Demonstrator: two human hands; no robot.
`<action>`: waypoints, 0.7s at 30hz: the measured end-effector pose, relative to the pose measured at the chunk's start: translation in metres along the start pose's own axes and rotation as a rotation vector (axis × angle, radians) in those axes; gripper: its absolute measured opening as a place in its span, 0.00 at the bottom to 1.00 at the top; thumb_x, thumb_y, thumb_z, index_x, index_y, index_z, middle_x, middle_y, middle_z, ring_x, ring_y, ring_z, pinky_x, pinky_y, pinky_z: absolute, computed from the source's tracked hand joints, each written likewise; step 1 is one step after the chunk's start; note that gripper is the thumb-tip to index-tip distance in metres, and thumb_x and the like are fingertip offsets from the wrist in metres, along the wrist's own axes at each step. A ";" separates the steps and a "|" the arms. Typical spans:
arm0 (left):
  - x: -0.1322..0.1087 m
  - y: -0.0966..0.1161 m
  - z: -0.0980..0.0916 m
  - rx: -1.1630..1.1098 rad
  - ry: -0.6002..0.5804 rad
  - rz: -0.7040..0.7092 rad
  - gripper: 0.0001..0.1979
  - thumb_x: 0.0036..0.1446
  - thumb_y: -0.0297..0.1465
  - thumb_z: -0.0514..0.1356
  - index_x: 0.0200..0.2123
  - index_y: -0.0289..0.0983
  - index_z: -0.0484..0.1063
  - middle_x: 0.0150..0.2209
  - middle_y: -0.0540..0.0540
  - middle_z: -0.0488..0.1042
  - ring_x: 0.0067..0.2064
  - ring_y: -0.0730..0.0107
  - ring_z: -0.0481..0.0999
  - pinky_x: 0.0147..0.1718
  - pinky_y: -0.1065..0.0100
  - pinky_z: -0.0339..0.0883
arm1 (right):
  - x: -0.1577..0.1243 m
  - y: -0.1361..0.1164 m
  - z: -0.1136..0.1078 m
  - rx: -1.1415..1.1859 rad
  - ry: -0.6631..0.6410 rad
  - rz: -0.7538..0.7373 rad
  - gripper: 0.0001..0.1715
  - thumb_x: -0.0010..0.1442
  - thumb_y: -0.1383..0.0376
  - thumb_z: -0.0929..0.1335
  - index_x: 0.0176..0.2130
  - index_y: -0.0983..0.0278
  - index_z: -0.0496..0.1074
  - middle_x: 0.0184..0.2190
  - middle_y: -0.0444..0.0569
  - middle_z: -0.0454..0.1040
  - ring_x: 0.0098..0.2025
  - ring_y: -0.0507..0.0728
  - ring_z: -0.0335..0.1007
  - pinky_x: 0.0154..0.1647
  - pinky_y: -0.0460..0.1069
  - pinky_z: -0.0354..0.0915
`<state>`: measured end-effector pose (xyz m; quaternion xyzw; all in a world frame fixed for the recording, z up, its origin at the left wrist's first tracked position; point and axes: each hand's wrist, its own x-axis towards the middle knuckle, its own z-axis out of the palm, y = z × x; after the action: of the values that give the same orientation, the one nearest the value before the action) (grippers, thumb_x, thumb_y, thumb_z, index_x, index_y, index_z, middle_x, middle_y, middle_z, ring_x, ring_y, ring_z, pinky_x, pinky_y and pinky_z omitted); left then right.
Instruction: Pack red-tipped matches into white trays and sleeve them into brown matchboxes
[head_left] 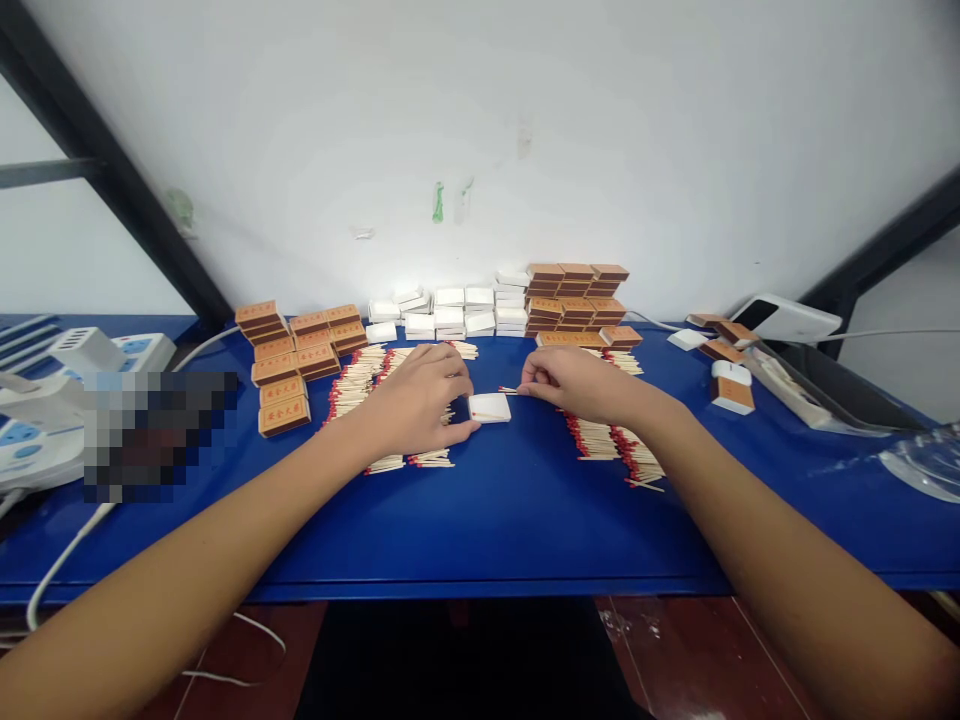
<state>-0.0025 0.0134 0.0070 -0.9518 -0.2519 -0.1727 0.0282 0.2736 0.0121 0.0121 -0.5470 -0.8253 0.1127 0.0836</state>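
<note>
A small white matchbox tray point(496, 408) lies on the blue table between my hands, with a match visible on it. My left hand point(424, 400) is curved at the tray's left end, thumb at the near corner and fingers at the far side. My right hand point(559, 380), just right of the tray, pinches red-tipped matches point(508, 390) between thumb and fingers. Rows of loose matches point(352, 385) lie under and beside my left hand. More matches point(596, 438) lie in rows below my right wrist. How many matches I pinch cannot be made out.
Orange-brown matchboxes point(285, 405) stand in stacks at the left. White trays point(450, 318) and more stacked matchboxes point(574, 310) line the wall. On the left are a power strip point(142, 350) and a pixelated area. A white device point(784, 318) and scattered boxes sit at the right.
</note>
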 end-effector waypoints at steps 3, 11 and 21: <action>0.000 0.000 0.000 0.005 -0.002 -0.005 0.15 0.63 0.41 0.67 0.44 0.36 0.80 0.46 0.40 0.79 0.58 0.48 0.73 0.61 0.49 0.64 | -0.001 0.001 -0.001 -0.003 -0.041 0.014 0.09 0.68 0.60 0.69 0.37 0.61 0.74 0.33 0.48 0.77 0.33 0.57 0.69 0.32 0.50 0.56; 0.000 0.000 0.001 0.002 0.010 0.013 0.15 0.63 0.41 0.67 0.43 0.36 0.80 0.46 0.40 0.79 0.57 0.49 0.74 0.60 0.50 0.65 | -0.003 -0.003 -0.006 0.019 -0.077 0.024 0.12 0.68 0.57 0.68 0.36 0.61 0.74 0.32 0.48 0.77 0.33 0.56 0.69 0.32 0.50 0.56; -0.001 0.000 0.001 0.004 -0.002 0.000 0.15 0.64 0.42 0.66 0.44 0.36 0.80 0.46 0.40 0.79 0.57 0.49 0.73 0.61 0.49 0.64 | -0.008 -0.005 -0.014 0.074 -0.148 0.035 0.14 0.66 0.53 0.69 0.35 0.61 0.73 0.29 0.48 0.75 0.29 0.55 0.66 0.30 0.51 0.56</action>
<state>-0.0029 0.0131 0.0062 -0.9519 -0.2523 -0.1712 0.0300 0.2755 0.0042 0.0266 -0.5480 -0.8148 0.1846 0.0407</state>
